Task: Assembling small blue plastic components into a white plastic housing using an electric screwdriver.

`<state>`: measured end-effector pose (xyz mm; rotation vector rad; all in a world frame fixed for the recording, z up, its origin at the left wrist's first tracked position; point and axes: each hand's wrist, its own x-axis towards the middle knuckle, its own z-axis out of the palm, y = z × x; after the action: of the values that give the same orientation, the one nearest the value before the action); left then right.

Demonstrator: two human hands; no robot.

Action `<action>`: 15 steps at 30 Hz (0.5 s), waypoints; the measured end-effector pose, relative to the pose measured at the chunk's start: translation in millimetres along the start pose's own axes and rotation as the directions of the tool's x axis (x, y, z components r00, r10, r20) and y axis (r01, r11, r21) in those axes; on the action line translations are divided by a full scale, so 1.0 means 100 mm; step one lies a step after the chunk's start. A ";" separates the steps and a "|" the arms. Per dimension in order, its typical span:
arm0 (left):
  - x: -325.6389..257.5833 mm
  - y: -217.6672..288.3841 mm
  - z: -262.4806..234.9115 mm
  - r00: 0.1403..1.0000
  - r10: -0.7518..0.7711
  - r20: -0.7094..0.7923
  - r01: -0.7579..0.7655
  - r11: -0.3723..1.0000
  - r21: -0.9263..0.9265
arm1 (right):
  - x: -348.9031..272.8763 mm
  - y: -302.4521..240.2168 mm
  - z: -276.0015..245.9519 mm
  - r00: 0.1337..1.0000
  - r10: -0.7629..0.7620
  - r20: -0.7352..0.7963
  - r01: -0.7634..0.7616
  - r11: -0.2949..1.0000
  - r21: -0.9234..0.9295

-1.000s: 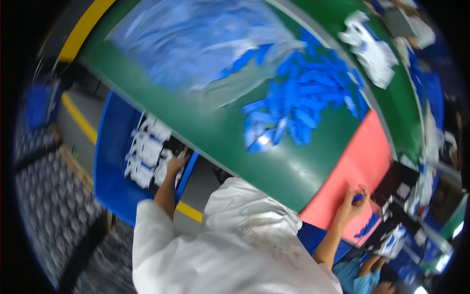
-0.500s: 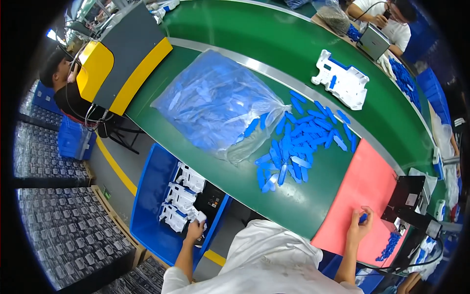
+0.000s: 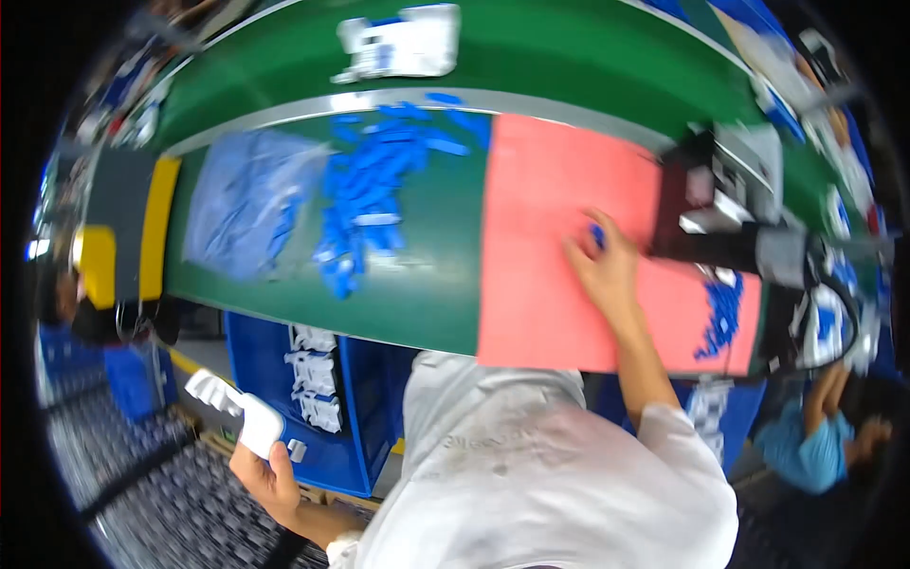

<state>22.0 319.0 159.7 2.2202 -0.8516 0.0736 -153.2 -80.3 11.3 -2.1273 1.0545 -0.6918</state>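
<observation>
My left hand (image 3: 269, 479) is out at the lower left, its fingers closed on a white plastic housing (image 3: 258, 425) that it holds up beside the blue bin (image 3: 358, 408). Over the pink mat (image 3: 545, 322), my right hand (image 3: 609, 270) pinches a small blue plastic piece (image 3: 597, 237) between thumb and fingers. Further right on the mat lies a pile of tiny blue parts (image 3: 722, 318). Left of the mat, long blue plastic strips (image 3: 370, 185) are heaped on the green table (image 3: 431, 284). The picture is smeared by motion.
A clear bag of blue strips (image 3: 248, 204) lies left of the heap. White housings (image 3: 315, 375) sit in the bin. A black machine (image 3: 697, 194) stands on the mat's right. Another white housing (image 3: 408, 43) rests on the far green belt. A person in blue (image 3: 810, 446) is at the right.
My view has swung to the right. My left hand has lifted the white housing out of the bin and out to the left. My right hand still pinches the blue piece over the mat.
</observation>
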 end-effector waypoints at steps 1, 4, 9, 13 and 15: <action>0.21 0.15 0.14 0.989 0.124 0.080 -0.120 0.991 -0.053 | 0.03 0.05 0.00 1.000 0.013 0.004 -0.013 1.000 -0.023; 0.67 0.61 0.65 0.921 0.288 0.263 -0.227 0.945 -0.237 | 0.00 0.10 -0.07 0.996 0.081 -0.022 -0.081 0.997 0.005; 0.98 1.26 1.56 0.357 0.759 0.545 -0.701 0.603 -0.381 | 0.05 0.31 -0.02 0.980 -0.171 -0.106 0.165 0.984 -0.061; 0.72 1.49 1.99 0.146 0.822 0.551 -0.768 0.445 -0.460 | 0.18 0.20 0.03 0.971 -0.212 0.109 0.231 0.950 -0.210; 0.65 1.48 2.18 0.103 0.843 0.527 -0.793 0.390 -0.469 | 0.25 0.29 0.08 0.953 -0.282 0.110 0.296 0.943 -0.154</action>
<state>-59.3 64.1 114.4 1.3061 -2.4717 -0.3254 -148.6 -111.7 -11.4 -2.4676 0.7838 -0.6564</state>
